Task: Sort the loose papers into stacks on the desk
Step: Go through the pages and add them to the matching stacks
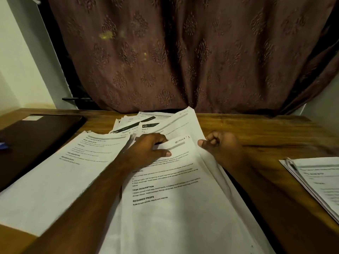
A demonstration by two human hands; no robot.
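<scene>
A printed sheet headed "SECTION 5" (170,195) lies on top of the middle pile in front of me. My left hand (146,150) holds its top edge, thumb on top and fingers tucked under the corner. My right hand (222,147) grips the sheet's right edge with curled fingers, thumb touching the paper. A neat stack of printed papers (60,171) lies to the left. A third stack (319,180) sits at the right edge. Loose sheets with black headers (139,123) lie fanned at the back of the wooden desk (256,129).
A closed dark laptop (34,142) with a blue pen (3,145) on it lies at the far left. A patterned brown curtain (183,52) hangs right behind the desk. Bare wood shows between the middle pile and the right stack.
</scene>
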